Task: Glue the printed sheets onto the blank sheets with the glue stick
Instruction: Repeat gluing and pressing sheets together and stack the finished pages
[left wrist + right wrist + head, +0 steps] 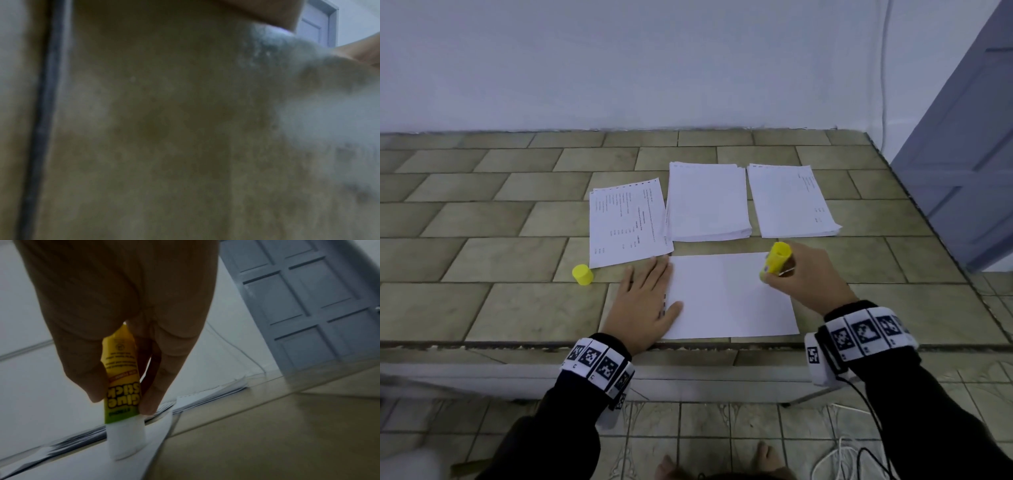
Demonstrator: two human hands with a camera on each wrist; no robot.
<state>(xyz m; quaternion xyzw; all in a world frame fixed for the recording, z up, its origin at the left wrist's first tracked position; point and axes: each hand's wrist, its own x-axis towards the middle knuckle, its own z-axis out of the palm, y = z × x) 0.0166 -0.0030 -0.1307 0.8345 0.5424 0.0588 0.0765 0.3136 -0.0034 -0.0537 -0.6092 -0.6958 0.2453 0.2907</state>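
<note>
Our right hand [804, 274] keeps a narrow grip on the glue stick [121, 382], tip down at the far right corner of the blank sheet [726, 294]. Our left hand [647, 305] lies flat, fingers straight, on that sheet's left edge, so we should press there firmly and stroke evenly outward to every edge.

The glue stick [777, 257] I hold is yellow with a green band near its white glue end, its lettering yellow on dark. Its cap [582, 274] is plain yellow. The sheet [729, 296] under my hands is blank white; the sheet [628, 226] beyond carries black print. My wristbands [859, 334] are white with black square codes, my sleeves [941, 414] black. The tiles [500, 219] are mottled olive-beige, the door [304, 305] grey-blue.
</note>
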